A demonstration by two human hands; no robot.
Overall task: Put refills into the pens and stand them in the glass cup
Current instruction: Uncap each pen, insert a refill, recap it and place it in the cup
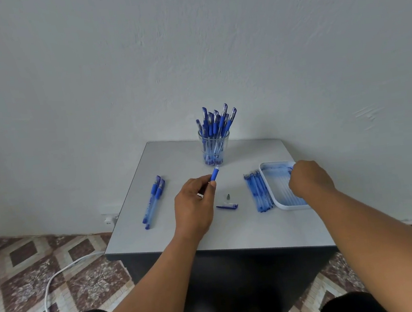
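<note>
So the person's left hand (193, 199) is up over the middle of the grey worktop (183, 237), fingers curled round a pen barrel (214, 174) — only the blue grip end sticks out past the fingertips, pointing up toward the glass cup (214, 147). The cup sits near the back edge of the worktop, close to the wall, and it's packed with blue capped pens (215, 121) standing upright and fanning out a bit. The right hand (308, 180) is reaching into a shallow white tray (278, 200) on the right side; the fingers are bent down into the tray where pale refills (283, 186) lie, but whether they actually pinch one can't be told from this angle. Just left of the tray, touching or nearly touching its wall, is a row of clear-blue pen barrels (258, 192) lying side by side. Between the two hands, a loose blue cap (227, 206) lies flat on the worktop with a small dark tip cone (228, 196) standing just behind it. Over on the left — well apart from everything else — two assembled pens (154, 202) lie next to each other. A white cable (57, 275) runs across the patterned floor tiles (20, 264) below.
</note>
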